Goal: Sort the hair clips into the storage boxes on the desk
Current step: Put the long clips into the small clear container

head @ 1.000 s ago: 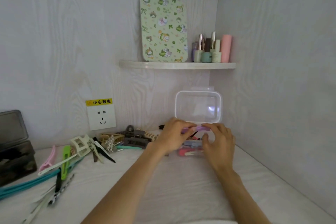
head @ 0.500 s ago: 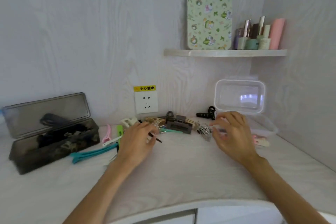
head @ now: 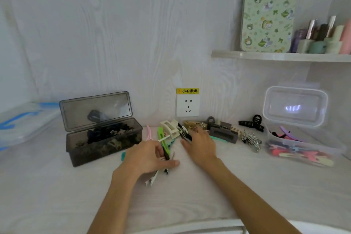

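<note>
With both boxes lidded open for sorting, the dark box [head: 103,138] at 9 o'clock and the clear box [head: 303,148] at 3 (already holding pastel clips), the left hand [head: 150,156] curled over slim clips [head: 165,150] mid-counter, apparently gathering them, while the right hand [head: 199,144] lay spread, holding nothing.

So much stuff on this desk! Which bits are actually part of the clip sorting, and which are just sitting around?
Part of the sorting:
- loose hair clips piled by the wall
- dark storage box, lid up
- clear storage box holding colourful clips
- left hand and right hand, both at the pile

Just sitting around:
- wall socket
- shelf with cosmetic bottles
- green patterned board
- blue-handled bin
</note>
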A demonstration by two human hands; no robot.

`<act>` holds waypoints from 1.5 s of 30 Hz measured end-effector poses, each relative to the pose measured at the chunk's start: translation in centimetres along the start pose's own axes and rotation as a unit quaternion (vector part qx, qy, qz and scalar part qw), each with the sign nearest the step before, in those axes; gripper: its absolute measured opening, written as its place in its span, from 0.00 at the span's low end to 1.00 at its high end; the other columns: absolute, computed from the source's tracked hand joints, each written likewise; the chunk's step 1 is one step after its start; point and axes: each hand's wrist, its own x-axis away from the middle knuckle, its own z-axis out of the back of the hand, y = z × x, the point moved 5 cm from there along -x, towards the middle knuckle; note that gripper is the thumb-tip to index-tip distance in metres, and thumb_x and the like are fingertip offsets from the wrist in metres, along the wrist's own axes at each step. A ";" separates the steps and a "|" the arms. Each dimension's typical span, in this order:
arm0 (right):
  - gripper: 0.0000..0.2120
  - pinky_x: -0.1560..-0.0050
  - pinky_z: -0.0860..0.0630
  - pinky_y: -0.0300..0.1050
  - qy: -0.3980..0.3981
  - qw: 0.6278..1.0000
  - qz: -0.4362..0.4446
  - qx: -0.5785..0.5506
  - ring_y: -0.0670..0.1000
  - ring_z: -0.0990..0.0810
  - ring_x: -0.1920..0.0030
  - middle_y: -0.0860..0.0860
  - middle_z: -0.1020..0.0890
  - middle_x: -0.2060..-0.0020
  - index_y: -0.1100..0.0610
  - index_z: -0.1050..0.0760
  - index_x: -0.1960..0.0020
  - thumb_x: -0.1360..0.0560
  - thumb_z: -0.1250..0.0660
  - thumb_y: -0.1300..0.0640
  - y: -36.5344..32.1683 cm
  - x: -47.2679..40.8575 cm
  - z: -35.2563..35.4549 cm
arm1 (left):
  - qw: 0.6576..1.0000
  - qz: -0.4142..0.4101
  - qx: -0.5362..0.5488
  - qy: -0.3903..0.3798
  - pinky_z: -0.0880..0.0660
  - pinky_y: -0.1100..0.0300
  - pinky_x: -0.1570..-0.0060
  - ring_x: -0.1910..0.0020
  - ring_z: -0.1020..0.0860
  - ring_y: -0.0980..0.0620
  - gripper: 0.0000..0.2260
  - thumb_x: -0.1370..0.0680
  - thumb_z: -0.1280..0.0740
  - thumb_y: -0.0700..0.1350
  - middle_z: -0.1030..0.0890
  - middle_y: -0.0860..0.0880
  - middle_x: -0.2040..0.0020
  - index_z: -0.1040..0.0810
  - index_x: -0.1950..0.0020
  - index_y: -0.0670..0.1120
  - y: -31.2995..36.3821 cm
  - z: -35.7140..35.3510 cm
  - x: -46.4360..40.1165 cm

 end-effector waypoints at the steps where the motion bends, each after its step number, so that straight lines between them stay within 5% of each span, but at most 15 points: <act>1: 0.18 0.42 0.29 0.50 0.008 1.000 -0.002 -0.009 0.56 0.30 0.38 0.53 0.28 0.39 0.55 0.26 0.40 0.23 0.39 0.45 0.1 -0.1 -0.1 | 1.000 -0.017 0.015 -0.022 0.31 0.61 0.68 0.65 0.25 0.62 0.29 0.47 0.35 0.77 0.23 0.58 0.65 0.25 0.61 0.55 0.2 -0.3 0.0; 6: 0.12 0.53 0.30 0.45 0.021 0.999 0.037 -0.006 0.54 0.27 0.44 0.52 0.24 0.47 0.54 0.22 0.47 0.24 0.37 0.48 0.9 -0.1 0.7 | 0.991 -0.063 0.102 -0.055 0.27 0.62 0.61 0.59 0.23 0.63 0.14 0.35 0.28 0.63 0.21 0.61 0.61 0.21 0.54 0.58 0.7 -0.5 -0.3; 10: 0.12 0.55 0.30 0.44 -0.067 0.993 0.095 -0.003 0.50 0.25 0.48 0.48 0.22 0.50 0.50 0.20 0.45 0.24 0.36 0.48 3.1 1.0 2.5 | 0.995 -0.073 0.073 -0.009 0.32 0.64 0.65 0.59 0.25 0.64 0.10 0.30 0.31 0.61 0.23 0.62 0.60 0.19 0.52 0.59 1.2 -0.4 -0.3; 14: 0.10 0.48 0.26 0.43 -0.127 0.978 0.117 -0.113 0.46 0.23 0.50 0.46 0.20 0.51 0.51 0.19 0.46 0.26 0.32 0.52 6.5 3.0 4.5 | 0.986 -0.120 0.108 0.047 0.25 0.63 0.56 0.59 0.24 0.64 0.07 0.27 0.30 0.55 0.20 0.60 0.59 0.19 0.51 0.56 3.5 -0.8 0.0; 17: 0.11 0.45 0.27 0.39 -0.079 0.977 0.111 -0.165 0.46 0.22 0.48 0.45 0.21 0.51 0.55 0.19 0.46 0.27 0.31 0.54 7.8 4.4 4.8 | 0.966 -0.162 0.196 0.039 0.24 0.63 0.52 0.56 0.21 0.61 0.08 0.24 0.33 0.50 0.17 0.55 0.53 0.18 0.48 0.52 5.4 -1.6 0.3; 20: 0.12 0.46 0.28 0.42 -0.029 0.987 0.126 -0.095 0.44 0.26 0.48 0.43 0.22 0.50 0.50 0.20 0.44 0.26 0.33 0.49 8.1 4.9 4.6 | 0.954 -0.147 0.259 0.025 0.26 0.63 0.48 0.50 0.21 0.59 0.14 0.21 0.42 0.53 0.19 0.54 0.45 0.21 0.43 0.51 5.6 -0.6 0.5; 23: 0.13 0.47 0.29 0.42 -0.020 0.988 0.130 -0.086 0.42 0.29 0.48 0.42 0.23 0.49 0.48 0.23 0.42 0.25 0.35 0.48 8.4 4.8 4.5 | 0.965 -0.113 0.226 0.067 0.26 0.56 0.45 0.48 0.22 0.58 0.21 0.29 0.42 0.65 0.19 0.58 0.47 0.19 0.48 0.55 3.2 2.0 0.6; 26: 0.14 0.49 0.30 0.40 -0.017 0.987 0.138 -0.080 0.41 0.30 0.49 0.41 0.24 0.49 0.48 0.24 0.40 0.24 0.37 0.47 8.7 4.4 4.1 | 0.979 -0.087 0.159 -0.091 0.27 0.59 0.46 0.49 0.25 0.60 0.21 0.39 0.31 0.68 0.23 0.62 0.48 0.24 0.49 0.62 0.5 1.4 2.0; 28: 0.15 0.49 0.30 0.40 -0.017 0.987 0.139 -0.079 0.41 0.30 0.49 0.40 0.26 0.51 0.49 0.24 0.39 0.24 0.37 0.47 8.7 4.2 4.0 | 0.978 -0.086 0.113 -0.150 0.29 0.63 0.45 0.46 0.27 0.60 0.21 0.36 0.26 0.61 0.26 0.62 0.45 0.26 0.46 0.64 -0.5 0.4 2.6; 34: 0.15 0.50 0.30 0.41 -0.008 0.988 0.131 -0.077 0.44 0.29 0.52 0.40 0.27 0.55 0.50 0.23 0.40 0.25 0.35 0.48 8.7 4.1 4.1 | 0.959 -0.137 0.226 -0.099 0.28 0.75 0.60 0.61 0.19 0.63 0.09 0.30 0.26 0.39 0.16 0.55 0.60 0.18 0.57 0.53 0.2 0.7 1.7; 40: 0.14 0.50 0.29 0.42 -0.012 0.988 0.126 -0.083 0.44 0.29 0.51 0.40 0.26 0.55 0.50 0.23 0.40 0.24 0.36 0.48 8.6 4.3 4.6 | 0.953 -0.221 0.203 -0.022 0.27 0.68 0.54 0.59 0.22 0.68 0.06 0.31 0.25 0.51 0.18 0.64 0.60 0.20 0.59 0.61 4.8 0.2 0.8; 45: 0.14 0.50 0.28 0.44 -0.007 0.989 0.119 -0.090 0.46 0.27 0.51 0.44 0.24 0.54 0.51 0.22 0.41 0.24 0.36 0.48 8.7 4.5 4.7 | 0.973 -0.211 0.093 -0.007 0.29 0.59 0.41 0.43 0.28 0.64 0.21 0.33 0.33 0.66 0.25 0.63 0.43 0.24 0.43 0.61 3.0 -0.8 -0.1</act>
